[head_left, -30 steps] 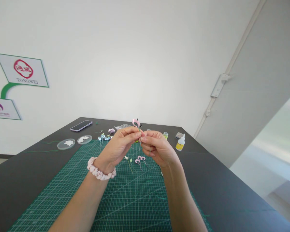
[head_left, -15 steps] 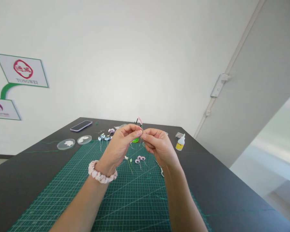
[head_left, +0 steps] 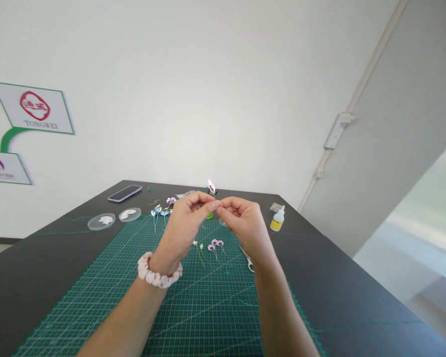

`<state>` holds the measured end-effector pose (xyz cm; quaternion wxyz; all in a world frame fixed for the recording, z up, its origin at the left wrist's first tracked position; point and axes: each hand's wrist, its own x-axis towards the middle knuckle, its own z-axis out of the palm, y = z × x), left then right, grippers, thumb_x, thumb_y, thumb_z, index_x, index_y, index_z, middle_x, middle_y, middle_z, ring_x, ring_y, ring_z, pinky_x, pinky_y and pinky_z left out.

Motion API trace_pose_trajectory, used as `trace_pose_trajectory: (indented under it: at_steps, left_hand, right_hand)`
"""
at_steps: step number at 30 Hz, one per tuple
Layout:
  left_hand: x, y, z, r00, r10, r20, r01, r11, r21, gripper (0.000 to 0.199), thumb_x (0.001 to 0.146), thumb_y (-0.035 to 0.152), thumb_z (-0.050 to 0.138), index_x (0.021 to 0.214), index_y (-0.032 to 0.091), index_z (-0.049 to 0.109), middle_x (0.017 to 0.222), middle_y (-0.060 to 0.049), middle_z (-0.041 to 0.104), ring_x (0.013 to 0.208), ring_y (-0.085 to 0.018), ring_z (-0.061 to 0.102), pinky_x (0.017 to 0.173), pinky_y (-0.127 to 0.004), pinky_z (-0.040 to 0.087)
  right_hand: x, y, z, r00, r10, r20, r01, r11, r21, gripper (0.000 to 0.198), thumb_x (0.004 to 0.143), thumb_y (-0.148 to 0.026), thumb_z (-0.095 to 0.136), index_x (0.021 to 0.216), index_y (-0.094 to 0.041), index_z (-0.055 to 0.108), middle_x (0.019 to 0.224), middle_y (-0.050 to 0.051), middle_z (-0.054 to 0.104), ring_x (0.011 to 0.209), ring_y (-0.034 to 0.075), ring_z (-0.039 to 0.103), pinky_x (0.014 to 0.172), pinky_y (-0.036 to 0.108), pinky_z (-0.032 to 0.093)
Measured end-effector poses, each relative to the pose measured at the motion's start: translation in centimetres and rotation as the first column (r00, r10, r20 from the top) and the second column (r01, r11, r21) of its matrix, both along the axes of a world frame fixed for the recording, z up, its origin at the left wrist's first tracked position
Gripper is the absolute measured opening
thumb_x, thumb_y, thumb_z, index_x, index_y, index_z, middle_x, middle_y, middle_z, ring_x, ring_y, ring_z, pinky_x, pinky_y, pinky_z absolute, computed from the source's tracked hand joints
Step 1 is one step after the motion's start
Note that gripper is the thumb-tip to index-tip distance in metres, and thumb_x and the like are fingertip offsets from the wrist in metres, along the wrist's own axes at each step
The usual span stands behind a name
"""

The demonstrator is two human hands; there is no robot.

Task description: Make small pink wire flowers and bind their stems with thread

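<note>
The hands have come closer together; left hand (head_left: pixel 186 218) and right hand (head_left: pixel 241 220) pinch a pink flower (head_left: pixel 211 187) at frame middle.

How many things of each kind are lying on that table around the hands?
Phone: 1
Clear round dishes: 2
Glue bottle: 1
Green cutting mat: 1
Pink flower piece pinched between left hand and right hand: 1
Total: 6, leaving out the small loose petals on the mat, too tiny to count.
</note>
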<state>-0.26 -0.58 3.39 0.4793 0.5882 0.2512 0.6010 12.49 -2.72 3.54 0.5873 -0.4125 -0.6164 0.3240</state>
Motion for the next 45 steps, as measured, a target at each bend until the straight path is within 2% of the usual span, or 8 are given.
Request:
trace_pose_trajectory:
  at_steps: [8, 18, 45]
  left_hand:
    - [-0.1, 0.0, 0.1, 0.998, -0.054, 0.04, 0.055, 0.998, -0.037, 0.015, 0.067, 0.029, 0.074, 0.06, 0.019, 0.065, 0.062, 0.001, 0.057, 0.067, -0.014, 0.047, 0.068, -0.03, 0.038]
    - [-0.2, 0.2, -0.1, 0.995, -0.08, 0.063, 0.086, 0.992, -0.092, 0.014, 0.067, 0.029, 0.075, 0.06, 0.02, 0.066, 0.063, 0.001, 0.059, 0.068, -0.014, 0.049, 0.072, -0.031, 0.038]
    - [-0.4, 0.2, 0.0, 0.997, -0.064, 0.04, 0.067, 0.994, -0.088, 0.011, 0.068, 0.028, 0.075, 0.064, 0.019, 0.071, 0.064, 0.001, 0.065, 0.068, -0.012, 0.054, 0.072, -0.028, 0.041]
  right_hand:
    - [0.8, -0.2, 0.4, 0.999, 0.034, 0.016, -0.035, 0.999, 0.033, 0.015, 0.073, -0.032, 0.067, 0.066, -0.019, 0.066, 0.047, -0.007, 0.041, 0.043, 0.007, 0.03, 0.043, 0.026, 0.02]
    - [1.4, -0.4, 0.7, 0.997, 0.068, 0.029, -0.069, 0.997, 0.021, 0.01, 0.072, -0.028, 0.068, 0.067, -0.02, 0.066, 0.051, -0.005, 0.048, 0.044, 0.007, 0.034, 0.042, 0.026, 0.023]
    - [1.6, -0.5, 0.9, 0.998, 0.055, 0.012, -0.055, 0.998, 0.013, 0.012, 0.07, -0.029, 0.066, 0.068, -0.018, 0.064, 0.049, -0.007, 0.045, 0.043, 0.007, 0.034, 0.042, 0.024, 0.023]
